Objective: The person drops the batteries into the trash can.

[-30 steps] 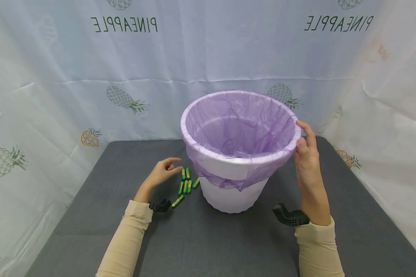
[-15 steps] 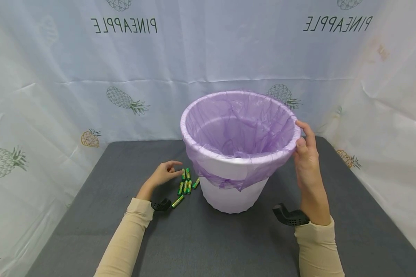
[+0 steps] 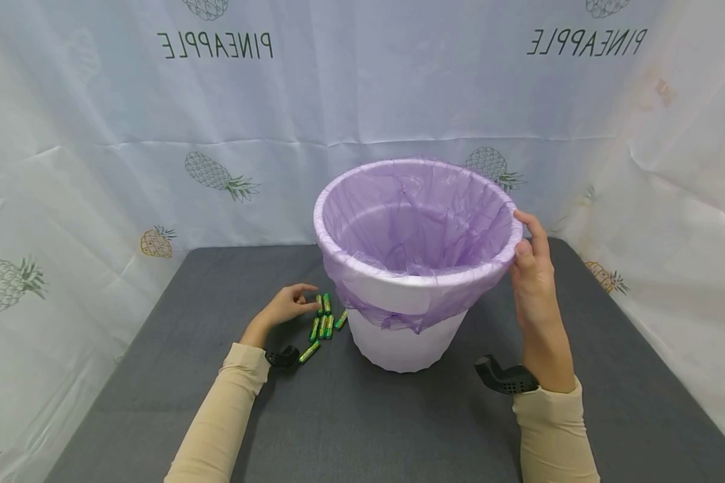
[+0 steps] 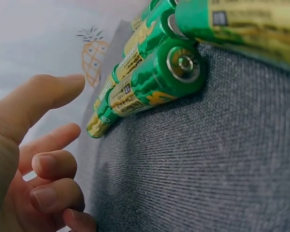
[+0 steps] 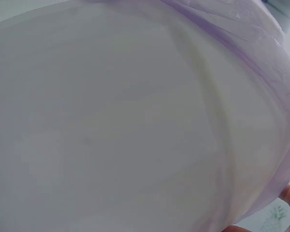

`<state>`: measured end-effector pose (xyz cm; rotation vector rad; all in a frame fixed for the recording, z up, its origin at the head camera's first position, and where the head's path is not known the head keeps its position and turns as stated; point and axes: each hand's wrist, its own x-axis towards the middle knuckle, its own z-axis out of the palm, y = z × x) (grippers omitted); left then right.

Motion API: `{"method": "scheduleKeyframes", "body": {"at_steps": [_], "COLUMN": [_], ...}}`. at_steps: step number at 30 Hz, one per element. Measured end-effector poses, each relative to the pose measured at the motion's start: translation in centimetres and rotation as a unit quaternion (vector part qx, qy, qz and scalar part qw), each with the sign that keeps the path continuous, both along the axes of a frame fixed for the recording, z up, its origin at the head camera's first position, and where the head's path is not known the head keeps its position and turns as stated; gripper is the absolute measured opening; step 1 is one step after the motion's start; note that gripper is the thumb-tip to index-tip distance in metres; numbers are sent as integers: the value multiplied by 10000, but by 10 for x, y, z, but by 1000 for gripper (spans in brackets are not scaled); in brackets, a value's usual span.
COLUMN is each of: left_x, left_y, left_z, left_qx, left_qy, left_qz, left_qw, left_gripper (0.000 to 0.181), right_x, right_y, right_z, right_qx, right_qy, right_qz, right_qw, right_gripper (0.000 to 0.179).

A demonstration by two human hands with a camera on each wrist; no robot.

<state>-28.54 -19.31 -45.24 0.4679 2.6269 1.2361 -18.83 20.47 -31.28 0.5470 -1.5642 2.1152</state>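
A white trash bin [image 3: 401, 345], lined with a purple plastic bag [image 3: 419, 228], stands upright at the middle of the table. My right hand [image 3: 534, 285] holds its right rim, fingertips and thumb against the bag-covered edge. Several green and yellow batteries [image 3: 322, 327] lie left of the bin. My left hand [image 3: 285, 306] is just beside the farther ones. In the left wrist view its thumb and index finger are spread apart with nothing between them, and the other fingers curl loosely near a battery [image 4: 159, 72]. The bin's wall [image 5: 111, 121] fills most of the right wrist view.
The table [image 3: 362, 429] has a dark grey cloth surface. A pale curtain [image 3: 290, 94] printed with pineapples hangs behind it and along both sides. One battery [image 3: 309, 352] lies nearer than the others, close to the black left wrist camera [image 3: 282, 357].
My left hand has moved slightly right and toward me, bringing its thumb up to the far batteries. The right hand stays on the bin's rim.
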Motion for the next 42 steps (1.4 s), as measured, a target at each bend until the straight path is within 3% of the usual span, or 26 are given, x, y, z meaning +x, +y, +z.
{"method": "scheduleKeyframes", "body": {"at_steps": [14,42], "left_x": [-3,-6], "left_y": [-1,5], "left_z": [1,-1], "left_qx": [-361,-749], "left_qy": [-397,-174], "left_qz": [-13,209], "left_qw": [9986,9968], "left_gripper": [57,57], "right_x": [0,0], "right_y": [-1,-2], "right_z": [0,0], "right_qx": [-55,-113], "right_qy": [-40,-58], "right_qz": [-71,-103], "right_qw": [10000,9999], "right_gripper": [56,55]}}
